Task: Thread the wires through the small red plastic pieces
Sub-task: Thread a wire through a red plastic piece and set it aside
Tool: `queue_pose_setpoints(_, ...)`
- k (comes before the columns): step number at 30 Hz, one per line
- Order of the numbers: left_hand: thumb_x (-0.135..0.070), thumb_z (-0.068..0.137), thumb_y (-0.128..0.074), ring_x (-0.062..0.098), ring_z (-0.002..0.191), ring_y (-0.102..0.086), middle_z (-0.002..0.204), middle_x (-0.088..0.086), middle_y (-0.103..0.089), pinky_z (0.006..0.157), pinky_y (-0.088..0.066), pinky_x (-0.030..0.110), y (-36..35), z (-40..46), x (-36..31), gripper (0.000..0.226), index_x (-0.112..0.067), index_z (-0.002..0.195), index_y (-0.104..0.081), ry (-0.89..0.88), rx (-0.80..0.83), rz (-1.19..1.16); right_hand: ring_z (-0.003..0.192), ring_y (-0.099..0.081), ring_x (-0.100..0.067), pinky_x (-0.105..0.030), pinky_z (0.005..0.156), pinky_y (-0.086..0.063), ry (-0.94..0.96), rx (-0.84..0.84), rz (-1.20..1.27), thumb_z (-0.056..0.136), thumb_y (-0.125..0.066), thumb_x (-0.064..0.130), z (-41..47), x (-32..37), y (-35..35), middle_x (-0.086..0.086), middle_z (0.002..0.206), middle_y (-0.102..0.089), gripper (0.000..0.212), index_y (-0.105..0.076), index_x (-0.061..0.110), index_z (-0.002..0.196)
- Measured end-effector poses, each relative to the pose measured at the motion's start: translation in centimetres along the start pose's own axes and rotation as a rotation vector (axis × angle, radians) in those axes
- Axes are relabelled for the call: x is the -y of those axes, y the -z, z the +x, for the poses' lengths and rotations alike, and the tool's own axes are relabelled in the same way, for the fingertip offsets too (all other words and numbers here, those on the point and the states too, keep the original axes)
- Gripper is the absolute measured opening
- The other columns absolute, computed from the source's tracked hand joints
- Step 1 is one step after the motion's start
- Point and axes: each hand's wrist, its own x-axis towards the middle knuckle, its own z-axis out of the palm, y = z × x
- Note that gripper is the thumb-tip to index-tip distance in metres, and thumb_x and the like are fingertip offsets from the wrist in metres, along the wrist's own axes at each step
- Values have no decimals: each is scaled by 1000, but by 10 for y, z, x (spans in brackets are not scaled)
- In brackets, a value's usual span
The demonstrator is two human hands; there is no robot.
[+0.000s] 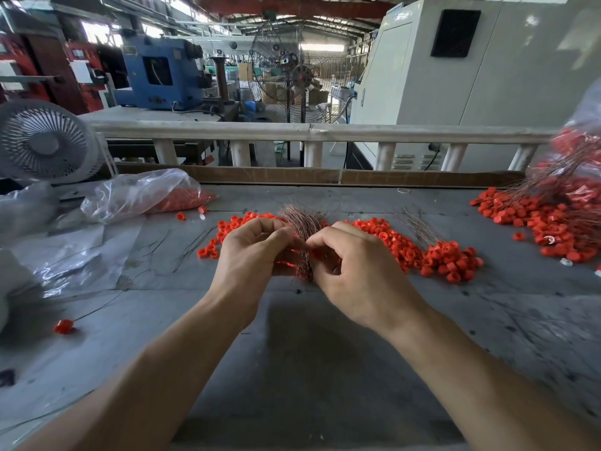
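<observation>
A bundle of thin copper wires (304, 224) stands upright between my two hands over the grey table (325, 353). My left hand (252, 255) grips the bundle from the left, fingers curled round it. My right hand (351, 265) pinches at the bundle from the right, thumb and fingertips meeting those of the left. Small red plastic pieces (292, 265) show between my fingers at the bundle's lower part. A heap of loose red pieces (419, 249) lies just behind and right of my hands, with a few wires (413, 226) sticking up from it.
A bigger pile of red pieces with wires (549, 219) lies at the right beside a bag (582, 151). At the left, a clear plastic bag of red pieces (146, 193), a white desk fan (45, 144), loose wires (192, 245) and one stray red piece (64, 326).
</observation>
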Motion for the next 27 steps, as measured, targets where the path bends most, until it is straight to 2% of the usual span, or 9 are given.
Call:
queue_pose_setpoints(8, -5, 95, -66, 16, 64, -69, 82, 15, -74, 55, -55, 24, 1, 1, -1, 5, 0, 96, -67, -44, -34, -12, 86, -62, -6, -32, 75, -55, -7, 39, 46, 90, -71, 20, 1, -1, 1, 15, 93, -64, 13, -72, 27, 101)
queue_pose_setpoints(23, -10, 96, -68, 16, 62, -66, 81, 12, -74, 56, -55, 25, 4, 4, 2, 7, -8, 89, -69, -74, -58, -6, 91, -62, -1, -22, 81, -53, -50, 96, 99, 92, -71, 21, 0, -2, 8, 18, 97, -65, 13, -73, 28, 103)
queue_pose_setpoints(27, -10, 97, -66, 12, 59, -65, 82, 9, -75, 52, -52, 22, 5, 7, 3, 7, -5, 98, -70, -55, -57, 20, 86, -60, -2, -22, 79, -52, -55, 66, 57, 91, -72, 19, -1, -7, 9, 17, 94, -64, 13, -73, 27, 101)
